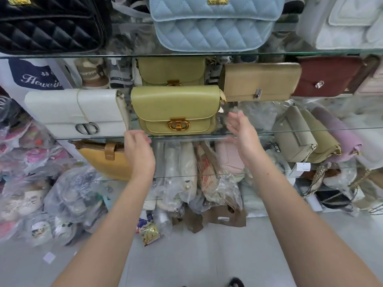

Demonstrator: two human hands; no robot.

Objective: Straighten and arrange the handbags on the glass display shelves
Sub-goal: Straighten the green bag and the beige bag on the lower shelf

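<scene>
An olive-green handbag (176, 110) with a gold clasp stands upright at the front edge of the middle glass shelf (310, 128), near the centre of the view; at its 9 o'clock, just beside it, stands a white handbag (76, 112) with a round silver buckle; at 12 o'clock, behind it, a second green bag (172, 71) of the same kind; at 2 o'clock a tan clutch (261, 81), and further along a maroon bag (327, 75). The left hand (138, 150) hovers at the green bag's 7 o'clock by the shelf edge, fingers loosely curled and holding nothing; whether it touches the glass is unclear through blur. The right hand (242, 133) is at 4 o'clock, palm turned inward, fingers spread and relaxed, apart from the bag. On the shelf above, a black quilted bag (49, 23) sits at 10 o'clock and a light blue quilted bag (211, 25) at 12; below, a mustard bag (103, 160) lies partly behind the left hand.
</scene>
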